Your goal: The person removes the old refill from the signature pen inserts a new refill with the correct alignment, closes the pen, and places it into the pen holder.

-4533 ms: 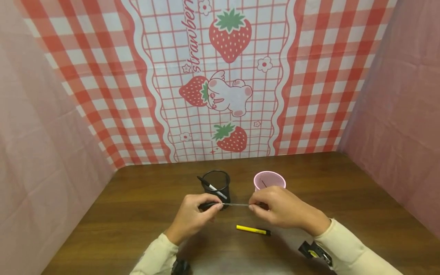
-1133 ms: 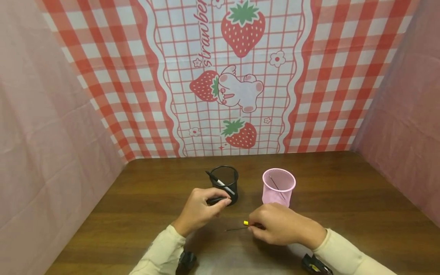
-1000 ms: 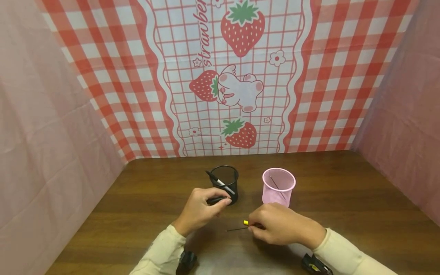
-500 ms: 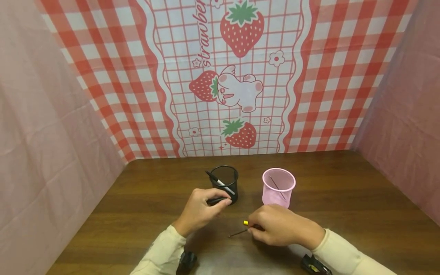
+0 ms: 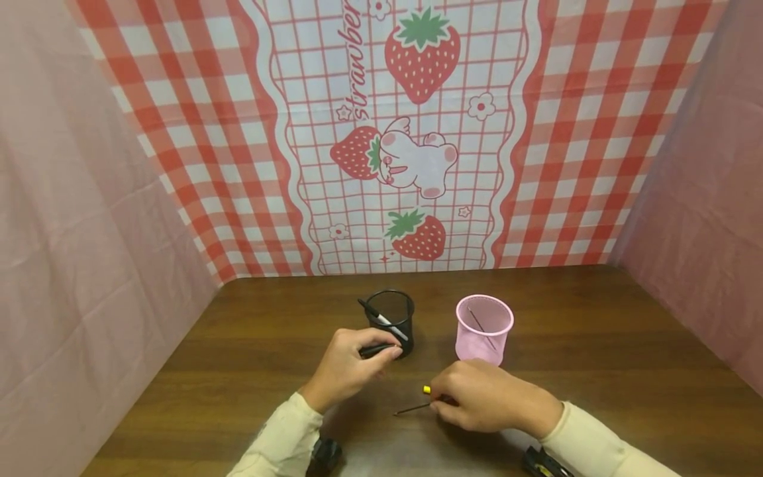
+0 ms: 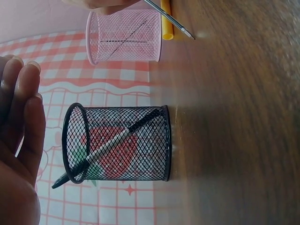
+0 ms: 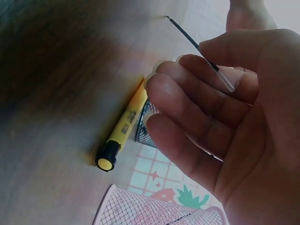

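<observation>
My left hand [image 5: 342,368] pinches a black pen barrel [image 5: 372,350] in front of the black mesh cup [image 5: 390,318]; most of the barrel is hidden by fingers. Low over the table, my right hand [image 5: 489,396] pinches a thin pen refill [image 5: 411,409] between thumb and fingers. Its metal tip points left and down, close to the wood, and its clear tail end shows in the right wrist view. A yellow highlighter [image 7: 125,122] with a black end lies under the right hand, mostly hidden in the head view.
A black-and-white marker [image 5: 381,318] leans in the black cup. The pink mesh cup [image 5: 479,348] holds thin dark sticks and stands just beyond the right hand. A strawberry-print cloth [image 5: 417,165] hangs behind the brown table [image 5: 268,331].
The refill, earlier stretched between both hands, is now apart from the left hand. The right hand has come down over the highlighter, and the refill's tip has dipped towards the table.
</observation>
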Tool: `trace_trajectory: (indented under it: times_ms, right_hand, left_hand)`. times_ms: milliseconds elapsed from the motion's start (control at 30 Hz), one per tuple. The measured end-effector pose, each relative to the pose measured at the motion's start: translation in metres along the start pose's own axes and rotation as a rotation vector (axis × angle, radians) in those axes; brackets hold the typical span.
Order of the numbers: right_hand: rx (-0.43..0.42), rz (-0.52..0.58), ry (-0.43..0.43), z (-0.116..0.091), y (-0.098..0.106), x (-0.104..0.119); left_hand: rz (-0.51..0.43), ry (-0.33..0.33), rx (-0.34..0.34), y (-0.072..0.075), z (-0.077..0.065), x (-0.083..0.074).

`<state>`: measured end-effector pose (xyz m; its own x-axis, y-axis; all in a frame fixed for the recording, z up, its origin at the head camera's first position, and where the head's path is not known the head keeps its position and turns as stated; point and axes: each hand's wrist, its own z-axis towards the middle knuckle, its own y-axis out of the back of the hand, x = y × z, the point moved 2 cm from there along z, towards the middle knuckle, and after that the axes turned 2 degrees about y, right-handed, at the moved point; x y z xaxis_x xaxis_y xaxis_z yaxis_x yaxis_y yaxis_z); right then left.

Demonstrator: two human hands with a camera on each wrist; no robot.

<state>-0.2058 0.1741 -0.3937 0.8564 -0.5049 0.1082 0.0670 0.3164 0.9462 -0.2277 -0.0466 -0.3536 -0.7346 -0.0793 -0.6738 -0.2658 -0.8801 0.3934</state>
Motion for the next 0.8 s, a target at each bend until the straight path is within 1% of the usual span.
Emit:
trace_trajectory:
  times_ms: [200,433,800]
  right_hand:
    - [0.024,-0.009,-0.010,0.0001,-0.0006,0.0007]
    - [0.036,-0.019,-0.019,0.0001,-0.0014,0.0020]
    - [0.046,-0.010,-0.021,0.0002,-0.0018,0.0014]
  left_hand:
    - [0.012,0.003,-0.003,0.0003,0.0002,0.0007]
    - [0.118,-0.055,-0.032,0.0020,0.0007,-0.0001]
    - [0.114,-0.051,-0.036,0.0016,0.0004,-0.0006]
